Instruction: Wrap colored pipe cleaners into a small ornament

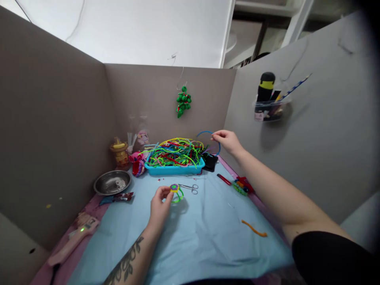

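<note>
My left hand (159, 202) pinches a small pipe-cleaner flower (175, 191), purple and yellow with green loops, just above the light blue cloth (204, 233). My right hand (227, 141) reaches to the back right and pinches a blue pipe cleaner (208, 133) that arcs up from the pile. That pile of coloured pipe cleaners (173, 152) fills a turquoise tray (175, 170) at the far end. Small scissors (190, 187) lie right of the flower.
A steel bowl (112, 182) sits at the left, with a small jar (120, 153) behind it. An orange pipe-cleaner piece (254, 229) lies at the right. A glue gun (73, 239) rests near left. Grey partition walls enclose the desk; a green ornament (183, 102) hangs on the back wall.
</note>
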### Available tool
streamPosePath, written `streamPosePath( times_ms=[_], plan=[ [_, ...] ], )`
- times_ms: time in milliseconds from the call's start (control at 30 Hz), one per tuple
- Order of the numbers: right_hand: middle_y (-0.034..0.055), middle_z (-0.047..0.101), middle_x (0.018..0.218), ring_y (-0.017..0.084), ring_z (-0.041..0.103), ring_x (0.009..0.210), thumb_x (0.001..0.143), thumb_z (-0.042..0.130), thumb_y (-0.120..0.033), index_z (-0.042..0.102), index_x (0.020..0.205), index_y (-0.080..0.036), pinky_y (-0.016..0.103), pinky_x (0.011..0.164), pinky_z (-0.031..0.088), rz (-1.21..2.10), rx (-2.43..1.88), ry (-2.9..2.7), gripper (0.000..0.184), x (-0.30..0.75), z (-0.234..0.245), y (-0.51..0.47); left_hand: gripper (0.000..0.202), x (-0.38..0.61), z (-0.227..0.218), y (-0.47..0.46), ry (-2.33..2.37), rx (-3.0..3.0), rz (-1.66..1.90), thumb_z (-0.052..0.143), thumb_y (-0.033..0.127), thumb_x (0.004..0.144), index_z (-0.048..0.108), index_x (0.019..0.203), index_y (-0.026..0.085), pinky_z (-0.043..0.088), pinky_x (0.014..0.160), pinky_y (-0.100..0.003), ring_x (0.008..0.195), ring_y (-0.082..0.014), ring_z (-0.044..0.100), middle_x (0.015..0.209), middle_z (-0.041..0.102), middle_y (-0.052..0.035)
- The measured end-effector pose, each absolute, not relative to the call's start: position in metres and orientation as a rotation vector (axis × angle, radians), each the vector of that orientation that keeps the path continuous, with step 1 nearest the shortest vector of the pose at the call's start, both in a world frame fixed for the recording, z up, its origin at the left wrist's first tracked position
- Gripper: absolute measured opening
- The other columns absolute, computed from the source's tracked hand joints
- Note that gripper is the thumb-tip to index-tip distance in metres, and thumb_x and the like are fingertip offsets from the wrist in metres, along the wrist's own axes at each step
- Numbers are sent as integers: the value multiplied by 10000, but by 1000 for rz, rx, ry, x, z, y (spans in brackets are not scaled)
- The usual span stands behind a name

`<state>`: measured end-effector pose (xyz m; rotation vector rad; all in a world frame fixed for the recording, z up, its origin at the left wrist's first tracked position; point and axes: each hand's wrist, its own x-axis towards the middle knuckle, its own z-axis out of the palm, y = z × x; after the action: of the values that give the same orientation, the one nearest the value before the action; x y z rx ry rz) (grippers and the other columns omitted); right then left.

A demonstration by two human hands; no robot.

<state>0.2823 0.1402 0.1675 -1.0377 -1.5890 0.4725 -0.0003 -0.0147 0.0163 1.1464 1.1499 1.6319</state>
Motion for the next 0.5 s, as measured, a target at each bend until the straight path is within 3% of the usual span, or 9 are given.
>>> streamPosePath(
  times_ms=[100, 200, 300, 400, 500],
  plan=[
    [30, 642, 780, 128, 591, 623, 715, 571, -312, 600, 983, -148, 270, 654, 463, 365, -1050, -1702, 316, 287, 171, 109, 261, 2, 17, -16, 1130, 1149, 1620, 721, 290, 608, 593, 804, 173, 441, 697, -258, 724, -165, 605, 764, 646, -40],
    [5, 624, 749, 135, 563, 661, 729, 542, -266, 572, 1077, -187, 259, 668, 439, 197, -1181, -1853, 358, 294, 158, 64, 294, 2, 27, -22, 1092, 1121, 1604, 712, 319, 632, 560, 841, 178, 448, 678, -259, 704, -157, 607, 737, 638, -24],
    [6, 631, 747, 152, 560, 682, 695, 577, -296, 640, 877, -205, 249, 647, 420, 193, -1498, -1855, 212, 307, 128, 10, 345, -1, 50, -32, 1030, 1113, 1635, 728, 328, 619, 552, 875, 179, 451, 677, -250, 706, -145, 606, 750, 636, -14],
    [7, 610, 650, 164, 542, 637, 655, 603, -333, 612, 681, -209, 246, 581, 387, 307, -1792, -1853, 127, 325, 86, -32, 391, -5, 75, -36, 1009, 1099, 1652, 759, 332, 573, 561, 871, 173, 454, 658, -248, 670, -141, 604, 702, 627, -1],
    [27, 616, 636, 165, 538, 601, 666, 590, -341, 599, 662, -210, 247, 542, 350, 508, -1949, -1980, 131, 339, 42, -54, 416, -6, 86, -24, 990, 1104, 1590, 768, 340, 550, 561, 866, 166, 447, 630, -245, 631, -138, 604, 645, 609, 13]
  ],
)
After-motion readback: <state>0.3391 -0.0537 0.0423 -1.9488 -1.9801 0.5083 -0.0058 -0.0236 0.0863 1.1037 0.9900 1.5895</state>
